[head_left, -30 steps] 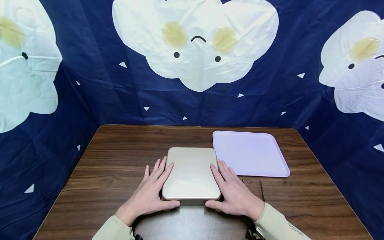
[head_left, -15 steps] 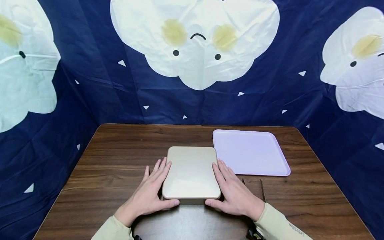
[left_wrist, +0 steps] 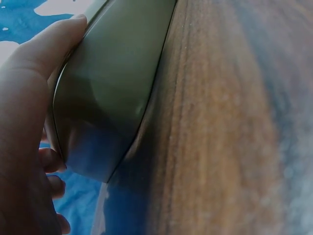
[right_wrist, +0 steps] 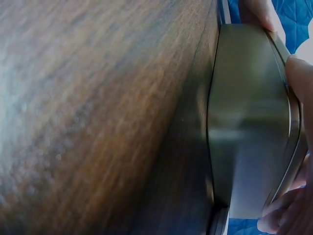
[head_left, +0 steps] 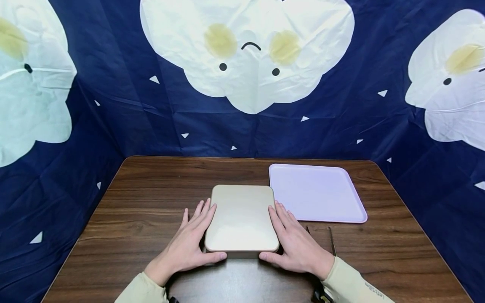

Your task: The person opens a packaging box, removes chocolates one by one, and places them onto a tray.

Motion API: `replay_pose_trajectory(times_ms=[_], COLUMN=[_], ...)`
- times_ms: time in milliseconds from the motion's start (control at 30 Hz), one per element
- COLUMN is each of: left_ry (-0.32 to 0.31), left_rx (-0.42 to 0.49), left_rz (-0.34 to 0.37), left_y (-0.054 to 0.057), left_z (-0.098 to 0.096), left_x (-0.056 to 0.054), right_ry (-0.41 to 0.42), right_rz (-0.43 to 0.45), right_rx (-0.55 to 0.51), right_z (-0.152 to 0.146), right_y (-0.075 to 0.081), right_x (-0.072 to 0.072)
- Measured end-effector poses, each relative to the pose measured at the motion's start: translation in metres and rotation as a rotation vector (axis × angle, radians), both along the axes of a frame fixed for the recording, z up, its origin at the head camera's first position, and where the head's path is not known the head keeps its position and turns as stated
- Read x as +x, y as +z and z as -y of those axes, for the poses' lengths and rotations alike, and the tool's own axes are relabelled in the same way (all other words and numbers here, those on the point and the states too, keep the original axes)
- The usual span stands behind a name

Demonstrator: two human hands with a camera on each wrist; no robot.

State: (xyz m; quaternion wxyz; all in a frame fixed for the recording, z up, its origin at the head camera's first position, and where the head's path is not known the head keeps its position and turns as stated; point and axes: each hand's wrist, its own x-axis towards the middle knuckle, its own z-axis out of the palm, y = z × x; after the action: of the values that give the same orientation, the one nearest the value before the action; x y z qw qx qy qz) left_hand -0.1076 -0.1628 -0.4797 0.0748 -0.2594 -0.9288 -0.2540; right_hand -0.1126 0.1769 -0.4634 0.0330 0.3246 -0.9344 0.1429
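Observation:
A champagne-coloured metal tin [head_left: 242, 219] with a lid sits on the table, rounded corners at its top. My left hand [head_left: 191, 242] grips its front left corner, the thumb along the front of the lid and the other fingers along the left side. At the front right corner my right hand [head_left: 291, 242] holds it the same way. In the left wrist view the thumb lies at the lid's edge and several fingertips show past the corner. The right wrist view has the lid seam running close beside the right fingers. Whatever the tin contains is hidden.
A pale lilac tray [head_left: 318, 193] lies behind and to the right of the tin. Beside the right wrist, a thin dark metal tool [head_left: 331, 240] and another dark tip [head_left: 307, 229] are partly covered by the hand. Blue fabric [head_left: 212, 134] hangs around the brown table [head_left: 151, 198].
Over the last second both index fingers have slid slightly outward from the lid's top toward its side edges. The tin, the tray and the dark tools have stayed in place.

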Motion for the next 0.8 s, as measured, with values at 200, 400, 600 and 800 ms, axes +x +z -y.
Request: replay_pose_trajectory(times_ms=[200, 400, 600, 800], left_ry=[0.0, 0.004, 0.007, -0.005], left_rx=[0.0, 0.001, -0.002, -0.004], left_rz=[0.003, 0.011, 0.018, 0.007], left_y=[0.003, 0.007, 0.011, 0.016], left_z=[0.002, 0.005, 0.009, 0.014], left_x=[0.0, 0.0, 0.0, -0.001], right_ry=[0.005, 0.01, 0.019, 0.031], right_rz=[-0.017, -0.042, -0.077, -0.129], right_rx=[-0.005, 0.001, 0.006, -0.003], right_z=[0.002, 0.004, 0.007, 0.012], right_y=[0.0, 0.001, 0.005, 0.011], right_x=[0.0, -0.001, -0.002, -0.001])
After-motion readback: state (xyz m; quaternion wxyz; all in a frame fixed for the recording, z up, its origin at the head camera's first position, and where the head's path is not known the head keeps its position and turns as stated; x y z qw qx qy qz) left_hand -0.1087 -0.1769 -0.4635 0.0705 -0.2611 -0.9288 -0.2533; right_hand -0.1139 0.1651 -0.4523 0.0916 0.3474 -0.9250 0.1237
